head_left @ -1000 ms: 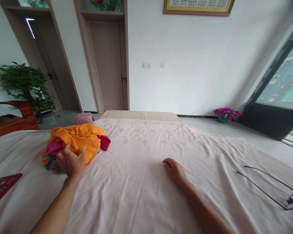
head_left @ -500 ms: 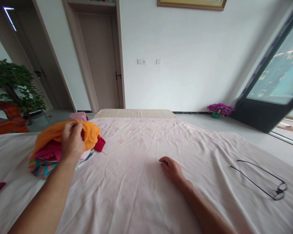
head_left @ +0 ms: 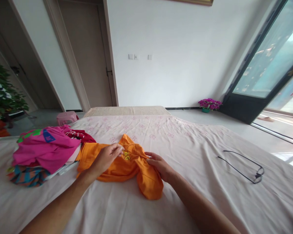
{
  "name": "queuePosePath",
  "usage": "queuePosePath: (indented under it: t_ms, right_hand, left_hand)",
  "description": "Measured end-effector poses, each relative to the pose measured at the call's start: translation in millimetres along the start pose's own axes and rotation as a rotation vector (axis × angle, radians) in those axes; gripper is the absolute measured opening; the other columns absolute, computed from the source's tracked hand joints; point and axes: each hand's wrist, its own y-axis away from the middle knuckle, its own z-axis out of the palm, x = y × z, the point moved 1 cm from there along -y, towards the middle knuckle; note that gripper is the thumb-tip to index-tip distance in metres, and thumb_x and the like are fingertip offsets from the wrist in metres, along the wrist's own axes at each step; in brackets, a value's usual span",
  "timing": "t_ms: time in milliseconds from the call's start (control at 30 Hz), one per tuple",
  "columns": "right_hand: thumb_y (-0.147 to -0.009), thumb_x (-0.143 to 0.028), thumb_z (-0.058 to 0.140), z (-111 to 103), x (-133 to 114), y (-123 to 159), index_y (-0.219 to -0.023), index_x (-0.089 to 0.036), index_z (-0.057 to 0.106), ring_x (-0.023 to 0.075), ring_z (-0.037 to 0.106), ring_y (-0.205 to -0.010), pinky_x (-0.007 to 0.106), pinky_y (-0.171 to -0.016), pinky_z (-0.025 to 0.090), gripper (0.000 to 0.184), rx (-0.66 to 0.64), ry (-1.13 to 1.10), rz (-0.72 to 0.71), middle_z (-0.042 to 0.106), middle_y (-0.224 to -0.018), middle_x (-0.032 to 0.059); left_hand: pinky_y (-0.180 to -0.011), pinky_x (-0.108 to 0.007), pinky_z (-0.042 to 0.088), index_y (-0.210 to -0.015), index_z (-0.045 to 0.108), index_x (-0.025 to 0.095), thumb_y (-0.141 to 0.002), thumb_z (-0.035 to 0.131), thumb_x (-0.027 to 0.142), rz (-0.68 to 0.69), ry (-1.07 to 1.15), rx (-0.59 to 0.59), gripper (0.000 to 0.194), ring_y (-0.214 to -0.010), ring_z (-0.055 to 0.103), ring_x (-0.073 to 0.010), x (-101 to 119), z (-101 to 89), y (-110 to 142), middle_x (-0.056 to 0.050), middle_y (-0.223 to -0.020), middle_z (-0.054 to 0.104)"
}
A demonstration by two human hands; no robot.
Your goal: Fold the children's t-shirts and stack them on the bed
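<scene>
Orange shirt is lying rumpled at centre, left hand pressing fingertips together, catch unclear, right hand pinching its edge, clothes sitting heaped left.

Folds partly hide the yellow lettering on the orange fabric shirt; the left hand's grip is unclear. Toward the far-left edge of the pale floral sheet, a magenta garment covers part of the blue-and-orange striped cloth. The sheet's near edge lies out of view.
</scene>
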Motion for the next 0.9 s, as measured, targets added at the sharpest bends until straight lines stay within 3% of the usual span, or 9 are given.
queuePosePath:
  t_ms: [100, 200, 267, 333, 433, 533, 633, 767, 900]
  right_hand:
    - [-0.073, -0.020, 0.062, -3.8, -12.5, -1.4, -0.117, -0.021, 0.063, 0.0227, 0.067, -0.098, 0.035, -0.086, 0.052, 0.045, -0.024, 0.205, -0.140, 0.070, -0.111, 0.0049]
    - [-0.068, -0.010, 0.051, 2.7, -31.1, 6.6, -0.116, -0.023, 0.067, 0.0223, 0.064, -0.102, 0.035, -0.088, 0.051, 0.052, -0.031, 0.631, -0.338, 0.071, -0.112, 0.0027]
    - [-0.066, -0.005, 0.047, 9.7, -41.1, 18.0, -0.106, -0.026, 0.072, 0.0219, 0.061, -0.107, 0.036, -0.096, 0.046, 0.052, -0.133, 0.987, -0.483, 0.071, -0.113, 0.0010]
    - [-0.066, -0.003, 0.047, 13.1, -45.0, 32.0, -0.097, -0.028, 0.075, 0.0208, 0.060, -0.107, 0.036, -0.100, 0.042, 0.048, -0.299, 1.233, -0.546, 0.071, -0.112, -0.0005]
    - [-0.075, -0.010, 0.052, 2.9, -41.7, 49.6, -0.097, -0.028, 0.075, 0.0196, 0.062, -0.104, 0.031, -0.093, 0.046, 0.036, -0.371, 1.225, -0.441, 0.069, -0.114, 0.0014]
    - [-0.087, -0.029, 0.053, -23.2, -35.6, 56.6, -0.117, -0.025, 0.067, 0.0195, 0.064, -0.095, 0.029, -0.079, 0.050, 0.033, -0.084, 1.047, -0.241, 0.067, -0.116, 0.0059]
    - [-0.091, -0.042, 0.050, -44.8, -30.0, 54.5, -0.114, -0.023, 0.066, 0.0176, 0.061, -0.079, 0.027, -0.068, 0.046, 0.034, 0.068, 1.077, -0.023, 0.069, -0.095, 0.0039]
    - [-0.081, -0.038, 0.061, -44.6, -22.0, 43.5, -0.077, -0.020, 0.067, 0.0125, 0.049, -0.063, 0.024, -0.057, 0.034, 0.020, 0.030, 1.268, 0.057, 0.059, -0.068, -0.0017]
    - [-0.076, -0.026, 0.061, -30.7, -25.5, 35.8, -0.091, -0.019, 0.069, 0.0120, 0.050, -0.066, 0.022, -0.057, 0.035, 0.018, 0.042, 1.131, -0.135, 0.060, -0.074, -0.0019]
  left_hand:
    - [-0.093, -0.031, 0.048, -0.099, 0.068, 0.021, -0.089, 0.044, 0.052, -0.028, -0.315, 0.077, 0.040, -0.103, 0.066, -0.0229, -37.0, -17.9, -31.7, -0.006, -0.103, 0.074]
    - [-0.098, -0.032, 0.045, -0.113, 0.066, 0.018, -0.086, 0.044, 0.049, -0.090, -0.493, 0.062, 0.047, -0.112, 0.063, -0.0251, -67.2, -18.9, -52.8, -0.012, -0.125, 0.067]
    - [-0.097, -0.033, 0.045, -0.119, 0.064, 0.017, -0.083, 0.049, 0.048, -0.111, -0.518, 0.022, 0.050, -0.113, 0.063, -0.0263, -79.6, -13.9, -56.8, -0.016, -0.132, 0.062]
    - [-0.089, -0.033, 0.047, -0.110, 0.067, 0.019, -0.078, 0.055, 0.044, -0.138, -0.548, -0.041, 0.042, -0.105, 0.066, -0.0265, -86.3, -10.6, -53.6, -0.015, -0.122, 0.068]
    - [-0.074, -0.031, 0.048, -0.077, 0.069, 0.023, -0.067, 0.063, 0.033, -0.196, -0.594, -0.148, 0.015, -0.084, 0.069, -0.0261, -88.9, -16.8, -41.2, -0.008, -0.086, 0.074]
    - [-0.060, -0.029, 0.044, -0.052, 0.058, 0.023, -0.058, 0.068, 0.029, -0.272, -0.613, -0.248, 0.013, -0.058, 0.063, -0.0228, -84.6, -32.1, -32.2, -0.001, -0.052, 0.063]
    - [-0.059, -0.030, 0.042, -0.049, 0.054, 0.022, -0.064, 0.067, 0.037, -0.315, -0.616, -0.216, 0.025, -0.056, 0.062, -0.0228, -74.1, -38.4, -37.6, -0.003, -0.047, 0.059]
    - [-0.076, -0.033, 0.044, -0.076, 0.064, 0.022, -0.077, 0.056, 0.055, -0.280, -0.565, -0.035, 0.034, -0.096, 0.067, -0.0293, -61.0, -6.5, -62.3, -0.014, -0.091, 0.073]
    - [-0.081, -0.037, 0.045, -0.080, 0.064, 0.020, -0.063, 0.070, 0.052, -0.319, -0.418, 0.018, 0.037, -0.103, 0.065, -0.0355, -62.0, 45.2, -81.1, -0.018, -0.097, 0.073]
